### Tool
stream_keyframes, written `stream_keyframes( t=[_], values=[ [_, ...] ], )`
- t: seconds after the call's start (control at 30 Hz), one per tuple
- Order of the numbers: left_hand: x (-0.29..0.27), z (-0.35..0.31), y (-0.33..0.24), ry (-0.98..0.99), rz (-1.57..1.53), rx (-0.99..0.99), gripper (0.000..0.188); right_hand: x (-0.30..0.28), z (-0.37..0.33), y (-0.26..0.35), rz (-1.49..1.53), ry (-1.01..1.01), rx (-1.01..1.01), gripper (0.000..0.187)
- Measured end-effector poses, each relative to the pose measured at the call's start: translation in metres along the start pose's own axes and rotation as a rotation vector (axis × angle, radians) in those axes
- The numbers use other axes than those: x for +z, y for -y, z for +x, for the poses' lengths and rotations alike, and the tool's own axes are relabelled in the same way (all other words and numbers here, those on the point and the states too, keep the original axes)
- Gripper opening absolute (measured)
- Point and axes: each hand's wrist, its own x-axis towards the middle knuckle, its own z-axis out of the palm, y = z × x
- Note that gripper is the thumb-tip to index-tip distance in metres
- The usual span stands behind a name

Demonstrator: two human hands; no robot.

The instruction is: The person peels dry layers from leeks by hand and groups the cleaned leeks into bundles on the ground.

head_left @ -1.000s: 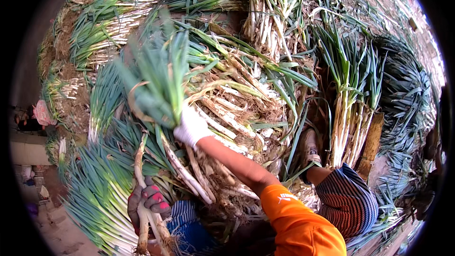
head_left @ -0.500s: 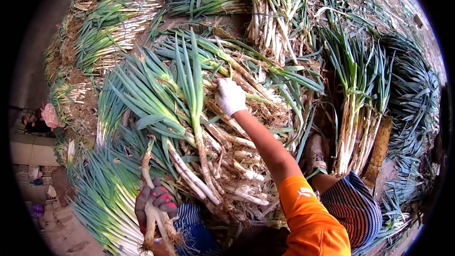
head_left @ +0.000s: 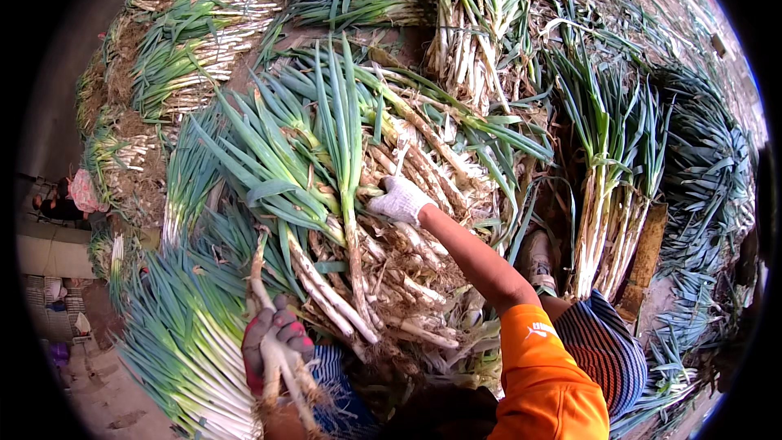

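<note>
My left hand (head_left: 265, 341), in a dark glove with red-pink fingertips, is closed around a few long green onions (head_left: 287, 368) at the lower left, their rooty ends hanging below it. My right hand (head_left: 401, 200), in a white glove, lies over the middle of a loose heap of untrimmed green onions (head_left: 419, 244) with soil-stained stalks. Its fingers are curled around a green onion stalk, though their tips are partly hidden. Just left of it a large green onion (head_left: 349, 171) with tall upright leaves lies across the heap.
Cleaned green onions (head_left: 191, 350) are laid together at lower left. Bundles stand at the right (head_left: 607, 195) and far middle (head_left: 468, 41). More rows (head_left: 191, 57) lie at far left, and a dark green pile (head_left: 705, 155) along the right. A wooden board (head_left: 643, 265) is beside my right knee.
My right hand has moved nearer to me over the heap. The tall-leaved green onion has shifted slightly right. My left hand keeps its hold and has turned a little.
</note>
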Motion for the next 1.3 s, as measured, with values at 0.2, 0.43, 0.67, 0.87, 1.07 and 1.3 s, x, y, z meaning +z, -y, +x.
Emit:
stream_keyframes(
  t=[0.2, 0.43, 0.67, 0.87, 1.07, 1.3],
  values=[
    [0.016, 0.012, 0.045, -0.254, 0.341, 0.061, 0.027, 0.031, -0.068, 0.03, 0.688, -0.037, 0.04, 0.06],
    [0.007, 0.033, 0.084, -0.293, 0.46, 0.024, 0.033, 0.07, -0.117, 0.086, -0.009, -0.029, -0.28, 0.061],
    [0.017, 0.015, 0.051, -0.187, 0.434, -0.031, 0.039, -0.017, -0.081, 0.051, 0.121, -0.3, -0.08, 0.038],
    [0.035, 0.012, 0.008, 0.056, 0.105, 0.106, 0.041, -0.018, 0.018, -0.082, -0.342, -0.629, 0.259, 0.062],
    [0.013, -0.036, -0.038, 0.328, -0.228, 0.208, 0.041, -0.065, 0.024, -0.072, -0.144, -0.38, 0.264, 0.044],
    [0.018, -0.043, -0.032, 0.337, -0.345, 0.186, 0.039, -0.118, 0.023, -0.124, -0.464, -0.506, 0.223, 0.038]
  ],
)
